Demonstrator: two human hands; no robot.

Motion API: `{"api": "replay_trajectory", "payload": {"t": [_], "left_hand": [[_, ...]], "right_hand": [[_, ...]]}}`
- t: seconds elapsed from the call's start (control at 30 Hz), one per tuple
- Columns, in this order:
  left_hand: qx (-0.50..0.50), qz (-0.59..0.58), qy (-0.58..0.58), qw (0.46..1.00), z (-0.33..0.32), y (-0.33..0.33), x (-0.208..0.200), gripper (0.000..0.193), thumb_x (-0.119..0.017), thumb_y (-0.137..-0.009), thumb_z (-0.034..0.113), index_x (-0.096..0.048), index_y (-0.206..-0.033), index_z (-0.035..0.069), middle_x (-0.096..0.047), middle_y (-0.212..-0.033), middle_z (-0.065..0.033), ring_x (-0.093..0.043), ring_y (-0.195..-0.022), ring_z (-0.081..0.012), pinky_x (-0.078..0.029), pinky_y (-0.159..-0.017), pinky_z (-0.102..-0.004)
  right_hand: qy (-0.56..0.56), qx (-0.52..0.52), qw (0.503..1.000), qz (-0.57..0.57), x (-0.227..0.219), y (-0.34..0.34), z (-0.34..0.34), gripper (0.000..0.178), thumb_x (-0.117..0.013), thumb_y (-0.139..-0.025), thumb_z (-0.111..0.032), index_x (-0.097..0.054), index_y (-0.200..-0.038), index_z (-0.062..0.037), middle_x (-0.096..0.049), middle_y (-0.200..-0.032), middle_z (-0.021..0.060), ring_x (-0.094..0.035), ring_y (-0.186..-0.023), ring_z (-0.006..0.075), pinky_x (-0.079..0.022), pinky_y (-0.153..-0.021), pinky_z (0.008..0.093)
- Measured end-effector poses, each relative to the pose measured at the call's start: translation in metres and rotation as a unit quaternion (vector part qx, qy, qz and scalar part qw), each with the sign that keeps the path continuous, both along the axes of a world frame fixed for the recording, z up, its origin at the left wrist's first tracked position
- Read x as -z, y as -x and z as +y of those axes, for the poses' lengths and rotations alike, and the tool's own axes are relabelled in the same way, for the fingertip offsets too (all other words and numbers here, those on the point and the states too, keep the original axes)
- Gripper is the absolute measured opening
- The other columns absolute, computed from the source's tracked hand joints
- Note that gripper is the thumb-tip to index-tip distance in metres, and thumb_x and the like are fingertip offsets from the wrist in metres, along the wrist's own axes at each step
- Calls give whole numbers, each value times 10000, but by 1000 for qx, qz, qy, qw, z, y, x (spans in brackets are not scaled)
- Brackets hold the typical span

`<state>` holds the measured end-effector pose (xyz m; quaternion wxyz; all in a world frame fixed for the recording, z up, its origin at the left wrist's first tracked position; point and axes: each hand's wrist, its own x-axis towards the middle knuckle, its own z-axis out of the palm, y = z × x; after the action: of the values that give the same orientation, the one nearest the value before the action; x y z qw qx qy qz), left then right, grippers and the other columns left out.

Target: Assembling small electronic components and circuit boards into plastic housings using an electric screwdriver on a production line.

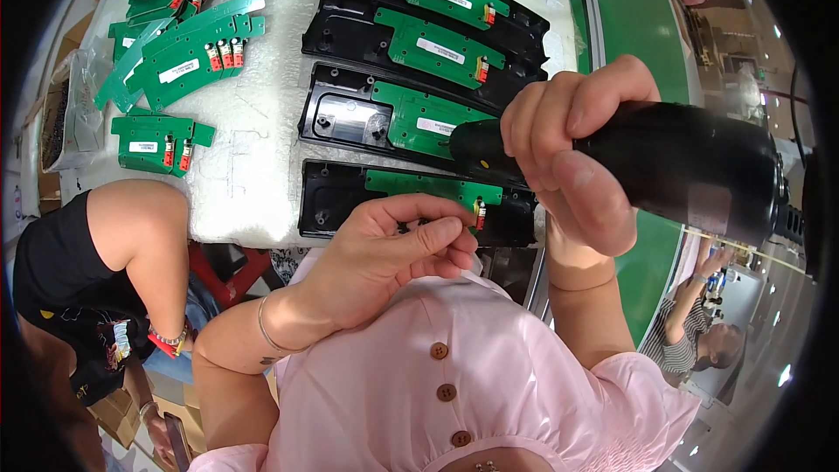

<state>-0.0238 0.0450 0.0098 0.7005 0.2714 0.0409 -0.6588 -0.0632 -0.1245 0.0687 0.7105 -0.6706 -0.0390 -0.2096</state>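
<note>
My right hand [572,149] is wrapped round a black electric screwdriver [690,166], held nearly level with its nose pointing left. The nose [476,147] meets a green circuit board [411,114] lying in a black plastic panel [336,114]; the very tip is hard to make out. Nearer me, my left hand [393,240] is curled, thumb against fingers, round small dark pieces [406,227] that look like screws. It hovers over the front edge of the nearest black panel [319,201], which holds another green board [393,180] with a red-and-white connector [480,214].
Two more panels with boards [441,48] lie farther back on the white foam surface [253,131]. Loose green boards [188,61] are piled at left, beside a clear bag [83,114] of small dark pieces. Another person's arm [144,236] is close at the left.
</note>
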Motion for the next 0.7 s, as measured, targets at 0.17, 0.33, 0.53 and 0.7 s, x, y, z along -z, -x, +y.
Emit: {"api": "replay_trajectory", "payload": {"t": [0.17,0.33,0.53,0.7], "left_hand": [[-24,15,14,999,3,-4,4,186,-511,-892,117,-532,-1044,11,-595,-855,-74,-595,-767,-127,-491,-682,-222],[-48,16,-13,999,-5,-3,-1,170,-511,-892,117,-534,-1035,28,-590,-868,-55,-583,-775,-115,-492,-689,-215],[-73,87,46,992,-8,-4,13,171,-543,-877,124,-572,-1018,32,-608,-895,-43,-585,-790,-103,-481,-723,-217],[-57,82,60,993,-12,-2,10,172,-541,-881,156,-577,-1001,38,-609,-876,-27,-584,-772,-93,-488,-686,-212]], "right_hand": [[43,25,998,25,-1,-1,6,229,-526,-682,-42,-381,-860,-48,-423,-592,37,-385,-493,121,-330,-495,264],[-23,71,994,-74,-15,8,10,262,-496,-641,-2,-382,-871,-54,-400,-586,-13,-377,-480,102,-332,-486,251],[-47,-177,964,-191,-51,34,-22,309,-665,-639,-34,-449,-855,-78,-596,-602,-21,-574,-505,68,-497,-567,197],[-129,-40,960,-244,-42,43,-1,288,-702,-609,-49,-483,-788,-103,-580,-561,-21,-549,-461,64,-484,-532,176]]}}
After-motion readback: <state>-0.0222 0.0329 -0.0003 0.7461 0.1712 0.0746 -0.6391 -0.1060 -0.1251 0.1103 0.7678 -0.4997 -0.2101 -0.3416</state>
